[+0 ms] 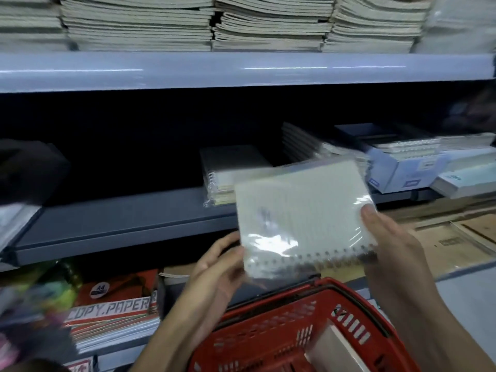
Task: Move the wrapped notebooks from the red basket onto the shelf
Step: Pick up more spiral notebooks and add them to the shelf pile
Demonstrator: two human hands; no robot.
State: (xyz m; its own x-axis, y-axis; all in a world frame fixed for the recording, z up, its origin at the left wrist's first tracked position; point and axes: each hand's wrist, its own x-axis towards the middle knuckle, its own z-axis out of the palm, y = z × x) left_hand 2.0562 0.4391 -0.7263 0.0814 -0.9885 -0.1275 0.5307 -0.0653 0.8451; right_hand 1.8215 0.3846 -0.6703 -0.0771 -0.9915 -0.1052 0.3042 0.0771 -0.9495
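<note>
Two hands on one item. Nearest to me: red basket (271,342), plastic, slotted walls, directly below my forearms; one pale flat object (335,350) lies inside it, too blurred to name. Above the basket's far rim: wrapped spiral notebook (300,218), clear film, pale cover, wire binding along its near edge, held tilted in the air, clear of both basket and shelf. My left hand (222,267) grips its lower left corner, fingers curled up behind the wrap; my right hand (389,237) pinches its right edge, thumb on top, the other fingers hidden underneath.

Beyond it: middle shelf (120,224), grey, with bare board toward the left. On it, just behind the held notebook, a short stack of wrapped spiral notebooks (222,181); further right, more wrapped stacks (308,143) and light blue boxes (402,167). Lower left: copy paper packs (112,312). Farthest and highest: upper shelf (241,68) carrying rows of stacked exercise books (188,20).

Step in hand, as I judge it: carrying, between lifting and placing. Next move calls for levelling the notebook, reaching forward under the upper shelf, and setting it on or beside the matching stack, bindings aligned; slippery film may slide.
</note>
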